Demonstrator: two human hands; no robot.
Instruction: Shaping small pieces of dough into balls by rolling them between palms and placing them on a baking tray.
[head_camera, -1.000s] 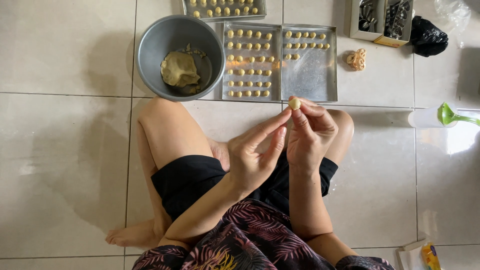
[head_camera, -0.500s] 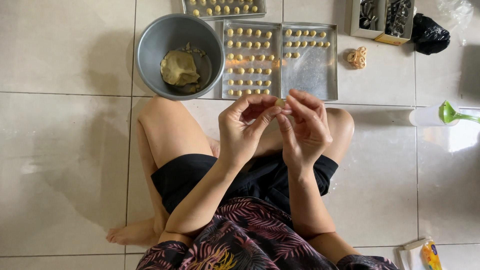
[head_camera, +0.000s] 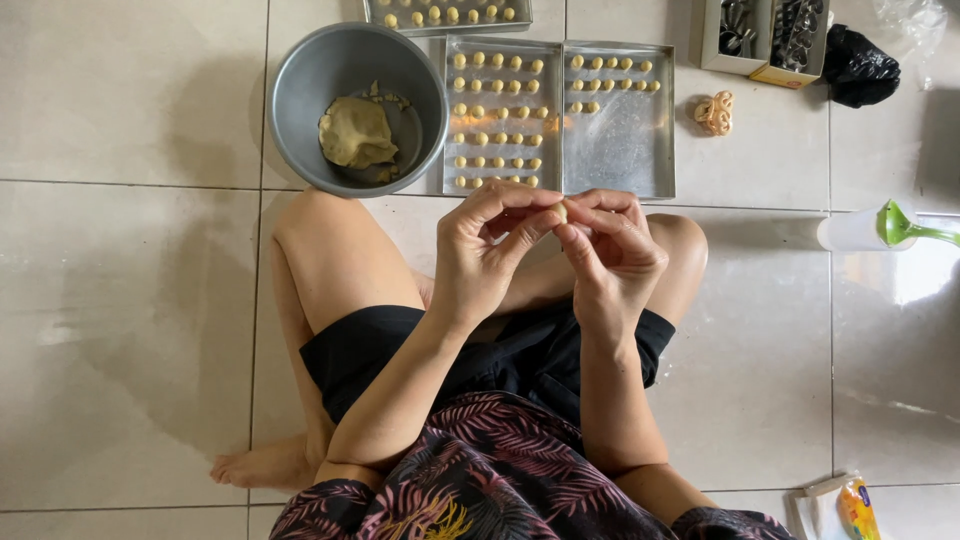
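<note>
I sit cross-legged on a tiled floor. My left hand (head_camera: 490, 250) and my right hand (head_camera: 612, 250) meet above my knees, fingertips of both pinching one small pale dough ball (head_camera: 562, 211). Just beyond my hands lie two metal baking trays: the left tray (head_camera: 452, 150) holds several rows of small dough balls, the right tray (head_camera: 620, 140) has two short rows at its far end. A grey metal bowl (head_camera: 300, 90) with a lump of dough (head_camera: 357, 133) stands to the left of the trays.
A third tray (head_camera: 445, 16) of dough balls shows at the top edge. A box of dark metal cutters (head_camera: 765, 38), a black bag (head_camera: 858, 67) and a small coiled pastry piece (head_camera: 714, 112) lie at the top right. A white container with a green utensil (head_camera: 880, 227) stands right.
My left hand, open and apart a second ago, has come up to join the right one on the dough ball. The ball is now pinched between both hands.
</note>
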